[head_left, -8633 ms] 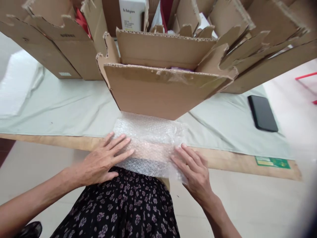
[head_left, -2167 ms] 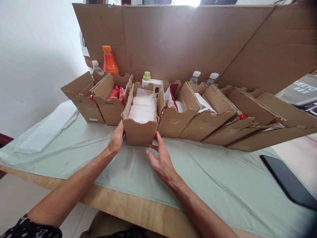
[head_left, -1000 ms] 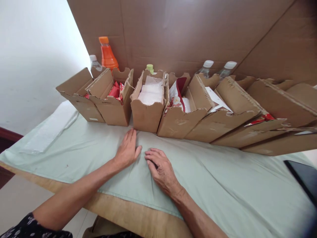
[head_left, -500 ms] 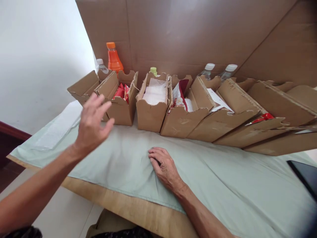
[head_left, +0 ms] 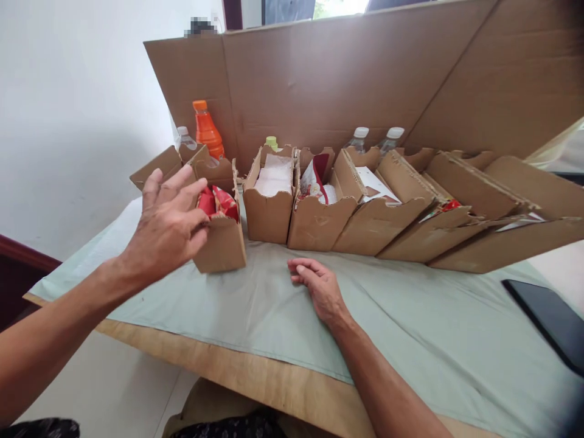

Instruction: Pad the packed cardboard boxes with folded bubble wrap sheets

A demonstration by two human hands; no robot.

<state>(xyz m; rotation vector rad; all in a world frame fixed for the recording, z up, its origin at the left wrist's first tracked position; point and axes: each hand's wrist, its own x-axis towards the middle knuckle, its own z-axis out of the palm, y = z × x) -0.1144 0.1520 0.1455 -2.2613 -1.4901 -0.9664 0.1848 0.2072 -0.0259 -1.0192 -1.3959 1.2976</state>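
Note:
My left hand (head_left: 171, 216) is at the left side of a narrow cardboard box (head_left: 221, 246) with red packets (head_left: 219, 202) inside. Its fingers reach over the box's left edge and the thumb bends at the front corner, gripping the box; the exact contact is partly hidden. This box stands forward of the others. My right hand (head_left: 319, 289) rests on its side on the pale green cloth (head_left: 269, 310), fingers loosely bent and holding nothing. Beyond it stands a cardboard box (head_left: 269, 216) with a white padded packet (head_left: 275, 173).
More cardboard boxes (head_left: 314, 225) lean in a row to the right, holding packets and a white card (head_left: 376, 185). Behind stand an orange bottle (head_left: 208, 134) and clear bottles (head_left: 359, 140), before a tall cardboard panel (head_left: 319, 85). A dark phone-like slab (head_left: 547, 322) lies at right.
My left hand has come onto the box with red packets, and that box has slid toward me out of the row. My right hand has turned onto its side. The view has tilted up.

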